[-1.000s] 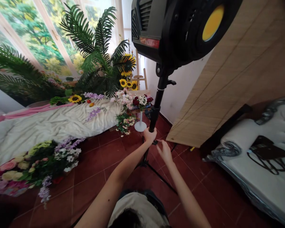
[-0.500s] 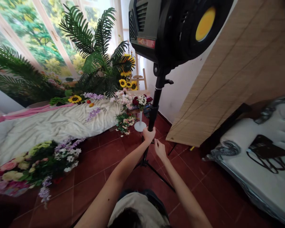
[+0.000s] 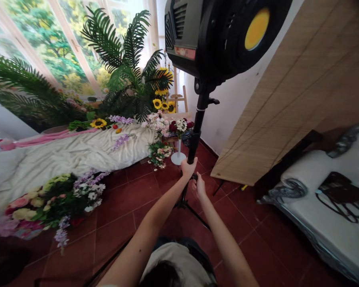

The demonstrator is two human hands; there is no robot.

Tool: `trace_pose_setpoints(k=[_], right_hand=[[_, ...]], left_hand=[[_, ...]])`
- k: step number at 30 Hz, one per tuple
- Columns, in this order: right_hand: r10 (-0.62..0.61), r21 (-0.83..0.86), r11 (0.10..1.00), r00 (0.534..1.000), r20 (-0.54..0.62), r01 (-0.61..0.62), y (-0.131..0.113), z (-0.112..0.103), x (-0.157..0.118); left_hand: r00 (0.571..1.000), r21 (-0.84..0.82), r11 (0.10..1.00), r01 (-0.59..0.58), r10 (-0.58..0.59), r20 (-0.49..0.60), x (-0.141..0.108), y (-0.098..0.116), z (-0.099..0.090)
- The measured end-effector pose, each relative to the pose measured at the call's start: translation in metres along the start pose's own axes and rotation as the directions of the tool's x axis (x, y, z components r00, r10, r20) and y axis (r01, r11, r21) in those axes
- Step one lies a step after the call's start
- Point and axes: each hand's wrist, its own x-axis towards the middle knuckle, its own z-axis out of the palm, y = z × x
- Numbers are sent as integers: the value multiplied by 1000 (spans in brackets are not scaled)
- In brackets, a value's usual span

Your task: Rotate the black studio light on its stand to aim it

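A black studio light (image 3: 208, 44) with a round yellow disc is mounted on top of a black light stand (image 3: 193, 146). My left hand (image 3: 188, 169) is closed around the stand's pole, below a thick collar. Just below it, my right hand (image 3: 200, 186) is at a small dark tightening knob (image 3: 194, 176) on the side of the stand, thumb and fingers curled about it. Part of the knob is hidden by the fingers. One thin stand leg (image 3: 199, 217) spreads over the floor under my forearms.
A cream-draped platform (image 3: 131, 149) with flowers lies on the left. Behind the stand are a white pedestal (image 3: 178, 158) and a wooden easel (image 3: 184, 99). A bamboo blind panel (image 3: 257, 119) leans at right, beside a tufted white sofa (image 3: 323, 223) with a brown bag (image 3: 338, 187).
My right hand has turned at the knob, its fingers now more upright and curled. The left hand keeps its hold on the pole. The view has shifted slightly.
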Motion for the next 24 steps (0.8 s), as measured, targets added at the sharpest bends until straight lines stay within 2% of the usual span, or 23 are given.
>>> trace_pose_setpoints(k=[4, 6, 8, 10, 14, 17, 19, 22, 24], right_hand=[[187, 148, 968, 976, 115, -203, -17, -6, -3], [241, 232, 929, 947, 214, -289, -25, -12, -4], [215, 305, 903, 933, 288, -303, -31, -19, -6], [149, 356, 896, 935, 322, -265, -34, -23, -8], [42, 384, 903, 929, 367, -193, -35, -27, -12], [0, 338, 930, 922, 386, -141, -36, -29, -14], [-33, 292, 952, 924, 380, -87, -38, -31, -13], [-95, 260, 966, 933, 346, 2, -42, -32, -9], [-125, 241, 969, 943, 308, 49, -44, -30, -5]], left_hand=[[1000, -65, 998, 8, -7, 23, -7, 4, -2], [1000, -17, 1000, -5, 6, 5, -13, 4, -4], [1000, 84, 996, -23, 24, -12, -20, 2, -7], [999, 168, 985, -36, 39, -14, -29, -3, -11], [995, 177, 980, -96, 98, -1, -54, -22, -23], [991, 144, 981, -129, 133, -21, -87, -50, -41], [995, 153, 985, -85, 93, -47, -118, -80, -60], [992, 147, 983, 108, -98, -75, -170, -134, -98], [956, 95, 952, 290, -284, -72, -202, -166, -126]])
